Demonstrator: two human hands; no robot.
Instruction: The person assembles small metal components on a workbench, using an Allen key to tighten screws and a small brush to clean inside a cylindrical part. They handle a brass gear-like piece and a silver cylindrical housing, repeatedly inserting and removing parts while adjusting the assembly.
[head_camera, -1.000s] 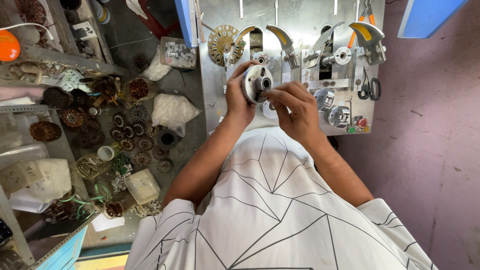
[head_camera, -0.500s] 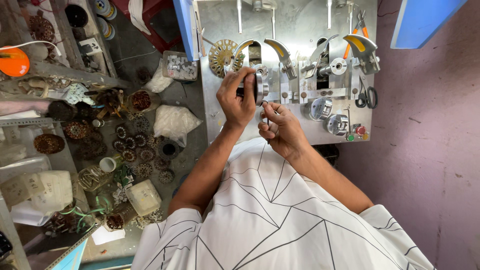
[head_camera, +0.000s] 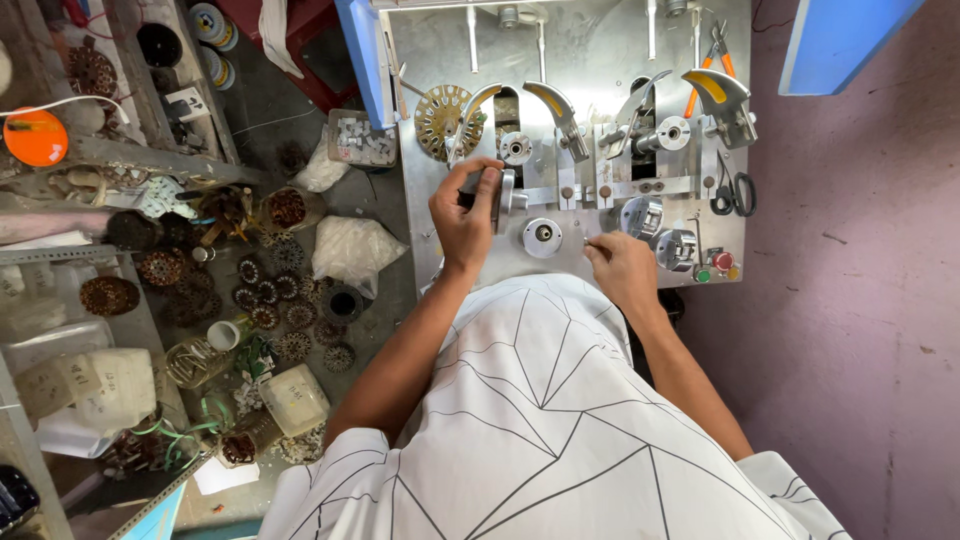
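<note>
My left hand (head_camera: 466, 213) grips a round metal disc-shaped part (head_camera: 506, 193) held on edge at the front of a steel winding machine (head_camera: 590, 40). My right hand (head_camera: 617, 265) rests low on the machine's plate, its fingertips pinched near a small pin beside a round metal hub (head_camera: 542, 237). Whether the fingers hold anything is hidden. Above my left hand sit a brass toothed stator core (head_camera: 440, 112) and curved yellow-tipped guide arms (head_camera: 553, 100).
Scissors (head_camera: 735, 192) and orange-handled pliers (head_camera: 712, 50) lie at the machine's right. Red and green buttons (head_camera: 718, 266) sit at its lower right corner. On the floor at left are several wound coils (head_camera: 270, 300), white plastic bags (head_camera: 352, 248) and jars. A purple wall stands right.
My left hand has turned the disc on edge and moved it up and left. My right hand has let go of it and dropped to the plate near the hub.
</note>
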